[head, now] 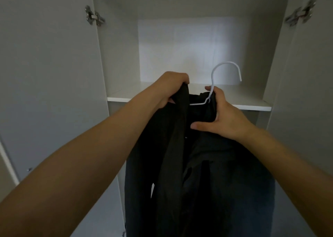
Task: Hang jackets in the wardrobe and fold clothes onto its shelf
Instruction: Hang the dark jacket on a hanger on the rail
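Head view looked into an open white wardrobe (119, 43), both doors swung wide, a metal hinge (94, 17) on the left side and another hinge (300, 14) on the right. A white shelf (252, 103) crossed the cabinet at about the height of the hands, its top surface pale under the light that fell on the back panel. In front of the shelf edge both bare forearms reached forward and held up a dark jacket (198, 173), which hung straight down between them and filled the lower middle of the picture. The left hand (173, 89) was clenched around a bunched fold of the jacket's upper edge, its fingers wrapped over the cloth and the knuckles turned toward the wardrobe. The right hand (223, 114) grasped the jacket near the collar together with the neck of a white wire hanger (226, 74), the thumb pressed across the dark fabric and the fingers curled behind it. The hanger's hook rose above that hand, open side to the right, in front of the shelf's back wall, and a short stretch of its white shoulder wire showed between the two hands; the rest of it was hidden inside the jacket.
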Motion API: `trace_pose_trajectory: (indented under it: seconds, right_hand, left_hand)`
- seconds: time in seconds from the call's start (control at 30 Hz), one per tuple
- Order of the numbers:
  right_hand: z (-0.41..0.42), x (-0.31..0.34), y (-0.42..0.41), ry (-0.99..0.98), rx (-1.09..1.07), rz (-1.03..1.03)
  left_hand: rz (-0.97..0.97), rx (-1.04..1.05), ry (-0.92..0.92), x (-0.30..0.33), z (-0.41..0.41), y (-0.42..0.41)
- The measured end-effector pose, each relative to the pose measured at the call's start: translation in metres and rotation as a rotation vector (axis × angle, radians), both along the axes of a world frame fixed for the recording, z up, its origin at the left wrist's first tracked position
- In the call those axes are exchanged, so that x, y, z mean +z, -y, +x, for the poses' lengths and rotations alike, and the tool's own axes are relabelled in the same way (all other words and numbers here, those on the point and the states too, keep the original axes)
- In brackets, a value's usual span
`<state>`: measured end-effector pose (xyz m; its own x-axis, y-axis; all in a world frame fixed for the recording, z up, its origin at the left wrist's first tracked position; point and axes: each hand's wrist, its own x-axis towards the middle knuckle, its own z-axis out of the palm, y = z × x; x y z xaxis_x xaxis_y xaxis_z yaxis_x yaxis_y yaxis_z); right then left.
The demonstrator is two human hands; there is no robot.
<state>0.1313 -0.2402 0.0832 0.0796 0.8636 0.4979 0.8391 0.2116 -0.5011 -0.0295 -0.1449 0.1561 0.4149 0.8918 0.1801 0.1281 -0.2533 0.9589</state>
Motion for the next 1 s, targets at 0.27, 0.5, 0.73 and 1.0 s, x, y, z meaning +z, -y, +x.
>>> trace_pose_trajectory:
  seconds: [0.27, 0.5, 0.73, 1.0]
  right_hand:
    - [-0.016, 0.003, -0.006, 0.161, -0.203, 0.149]
    - [-0.006, 0.008, -0.009, 0.118, -0.338, 0.16]
    - [0.001, 0.004, -0.014, -0.15, -0.339, 0.092]
    - [0.012, -0.012, -0.01, -0.461, -0.289, 0.087]
  left_hand:
    - [-0.052, -0.032, 0.109, 0.016, 0.005, 0.01]
    - [-0.04, -0.09, 0.238, 0.01, 0.005, 0.009]
    - [0.705, -0.079, -0.052, -0.198, 0.007, 0.048]
    - [0.246, -0.118, -0.155, -0.255, 0.03, 0.037]
